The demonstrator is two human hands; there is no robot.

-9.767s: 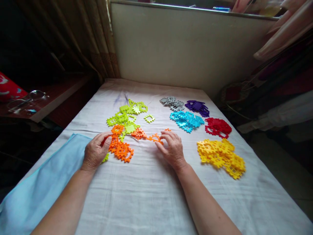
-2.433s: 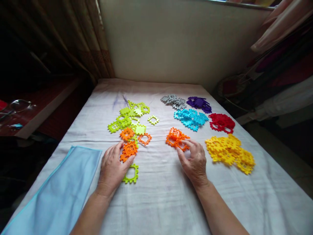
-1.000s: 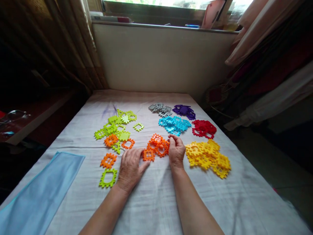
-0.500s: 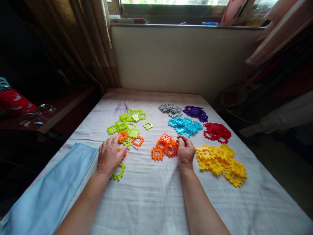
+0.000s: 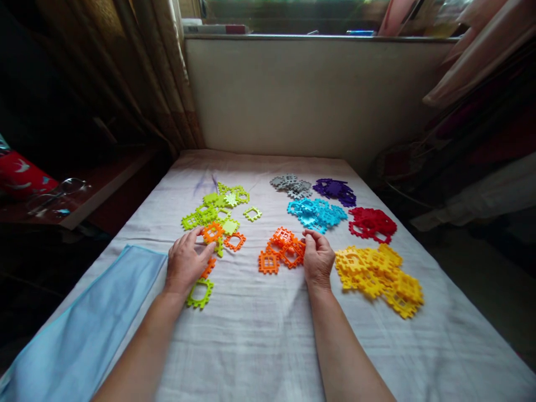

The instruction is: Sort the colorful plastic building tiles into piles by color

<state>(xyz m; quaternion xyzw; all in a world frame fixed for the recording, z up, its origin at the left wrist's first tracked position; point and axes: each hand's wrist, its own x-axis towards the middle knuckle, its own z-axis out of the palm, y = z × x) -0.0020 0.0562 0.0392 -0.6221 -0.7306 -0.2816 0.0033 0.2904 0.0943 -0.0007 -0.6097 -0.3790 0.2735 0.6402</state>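
My left hand bends its fingers and thumb around the left edge of an orange toothed plastic tile, which looks slightly raised. Close to that hand lie another orange tile, partly hidden by the thumb side, a lime green square frame and an orange frame. My right hand is closed in a pinch at the right side of a small pile of orange tiles. What its fingertips hold, if anything, is hidden.
Lime green tiles spread beyond my left hand. Piles of grey, purple, light blue, red and yellow tiles lie on the right. A blue cloth covers the left edge of the white sheet.
The orange tile by my left fingers has turned up and shows more of its face. My left hand has shifted slightly left; my right hand stays almost in place.
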